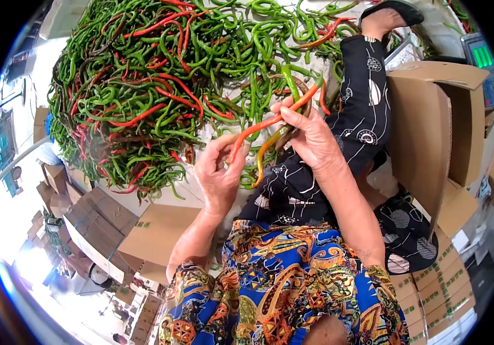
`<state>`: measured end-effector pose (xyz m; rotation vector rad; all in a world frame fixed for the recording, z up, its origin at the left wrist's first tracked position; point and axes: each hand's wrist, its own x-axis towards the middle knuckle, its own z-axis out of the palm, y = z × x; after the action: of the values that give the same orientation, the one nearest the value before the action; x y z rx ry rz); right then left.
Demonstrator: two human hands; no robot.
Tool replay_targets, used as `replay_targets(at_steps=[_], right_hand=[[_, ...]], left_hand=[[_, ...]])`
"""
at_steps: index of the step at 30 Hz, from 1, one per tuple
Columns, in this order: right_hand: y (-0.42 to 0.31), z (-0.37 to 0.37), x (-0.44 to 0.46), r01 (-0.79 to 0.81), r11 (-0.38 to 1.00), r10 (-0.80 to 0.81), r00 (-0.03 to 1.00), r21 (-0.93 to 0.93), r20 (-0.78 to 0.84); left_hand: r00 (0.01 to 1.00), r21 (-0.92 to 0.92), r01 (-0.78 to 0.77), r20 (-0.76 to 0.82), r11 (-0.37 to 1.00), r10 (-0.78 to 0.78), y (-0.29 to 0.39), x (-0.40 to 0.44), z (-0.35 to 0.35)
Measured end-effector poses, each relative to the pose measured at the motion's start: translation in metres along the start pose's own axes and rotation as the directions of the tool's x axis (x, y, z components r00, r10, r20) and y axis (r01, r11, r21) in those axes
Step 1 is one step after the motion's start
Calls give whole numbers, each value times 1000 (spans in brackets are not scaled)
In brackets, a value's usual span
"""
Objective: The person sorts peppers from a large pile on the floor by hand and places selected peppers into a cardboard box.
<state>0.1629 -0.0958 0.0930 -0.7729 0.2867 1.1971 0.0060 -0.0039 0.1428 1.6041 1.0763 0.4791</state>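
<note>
Between my hands stretches a long red-orange chili pepper (261,125) with a green stem end. My right hand (318,144) is closed around its stem half, along with a green chili pepper (288,77) and some brownish ones. From the same hand hangs a yellow-orange chili pepper (260,158), its tip pointing down. My left hand (222,172) pinches the tapered end of the red-orange pepper between thumb and fingers. Just beyond both hands lies a large pile of green and red chili peppers (143,86), several of them curled.
An open cardboard box (419,132) stands at my right, near a scale with a lit green display (481,56). Closed cartons (158,233) sit at the left. My patterned trouser leg (365,98) extends forward beside the pile.
</note>
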Motion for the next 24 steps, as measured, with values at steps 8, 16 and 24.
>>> replay_targets(at_steps=[8, 16, 24], right_hand=[[-2, -1, -2, 36, 999, -36, 999, -26, -26], [3, -8, -1, -49, 973, 0, 976, -224, -216], [3, -11, 5, -3, 999, 17, 962, 50, -272]], left_hand=[[988, -288, 139, 104, 948, -113, -4, 3, 3], [991, -246, 133, 10, 960, -135, -27, 32, 6], [999, -503, 43, 5, 863, -47, -4, 114, 67]])
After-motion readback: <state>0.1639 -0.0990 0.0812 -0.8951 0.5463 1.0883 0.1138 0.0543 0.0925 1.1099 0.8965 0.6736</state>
